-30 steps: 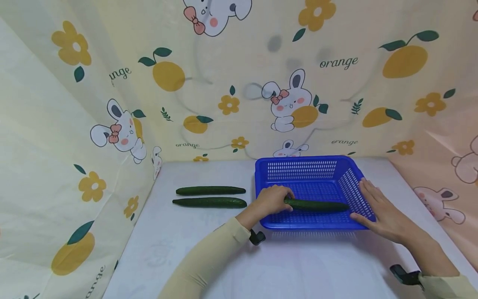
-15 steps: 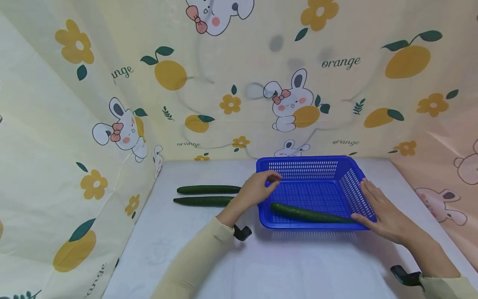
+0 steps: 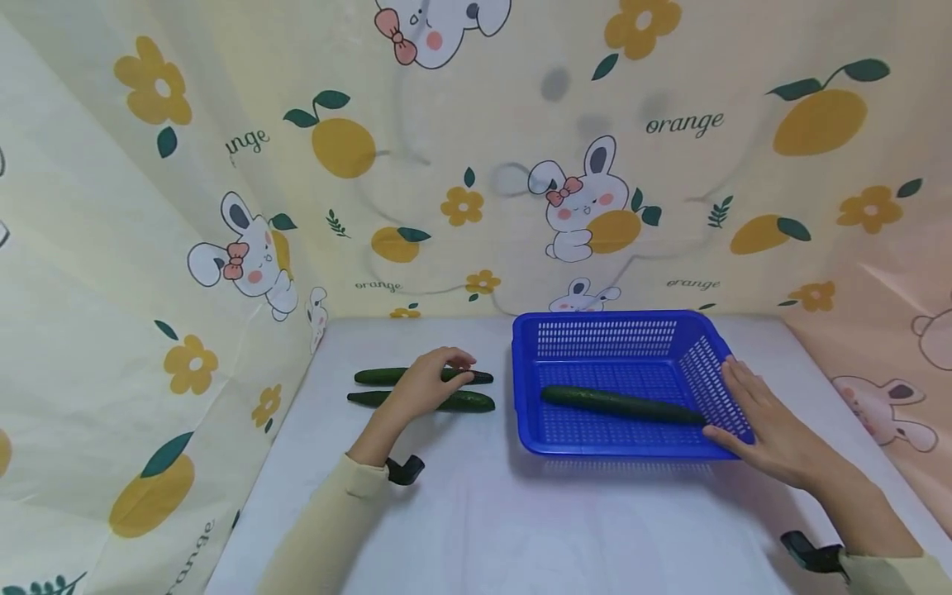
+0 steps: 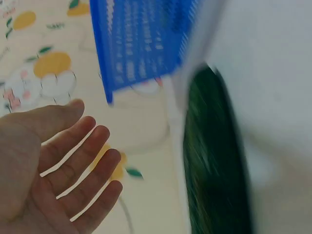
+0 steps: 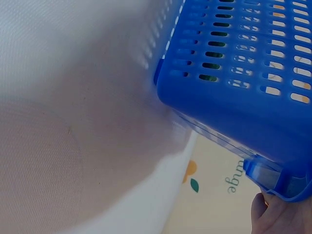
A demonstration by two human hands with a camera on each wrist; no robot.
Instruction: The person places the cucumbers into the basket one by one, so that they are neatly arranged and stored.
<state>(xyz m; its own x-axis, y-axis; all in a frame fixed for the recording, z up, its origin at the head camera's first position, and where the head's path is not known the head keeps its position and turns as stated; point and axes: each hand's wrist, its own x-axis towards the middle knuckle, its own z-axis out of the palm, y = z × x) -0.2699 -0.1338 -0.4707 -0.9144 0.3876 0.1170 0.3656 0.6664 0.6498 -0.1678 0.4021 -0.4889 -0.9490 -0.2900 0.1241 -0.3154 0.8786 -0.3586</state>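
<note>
Two green cucumbers lie side by side on the table at the left: the far cucumber (image 3: 378, 378) and the near cucumber (image 3: 470, 402). Over them is my left hand (image 3: 424, 386), hiding part of both. Its fingers are spread and hold nothing in the left wrist view, where one cucumber (image 4: 214, 156) shows blurred beside the hand. A third cucumber (image 3: 621, 405) lies slantwise in the blue plastic basket (image 3: 617, 451). My right hand (image 3: 781, 438) rests against the basket's right side with straight fingers, thumb at the front right corner.
The white table (image 3: 565, 529) is backed by a patterned curtain (image 3: 461, 124) with printed rabbits and oranges, which also hangs at both sides. Dark wrist cameras sit at the left wrist (image 3: 406, 470) and the right wrist (image 3: 812, 554).
My left hand has let go of a cucumber inside the basket and moved left over the two on the table. The released cucumber has shifted in the basket. My right hand has stayed put.
</note>
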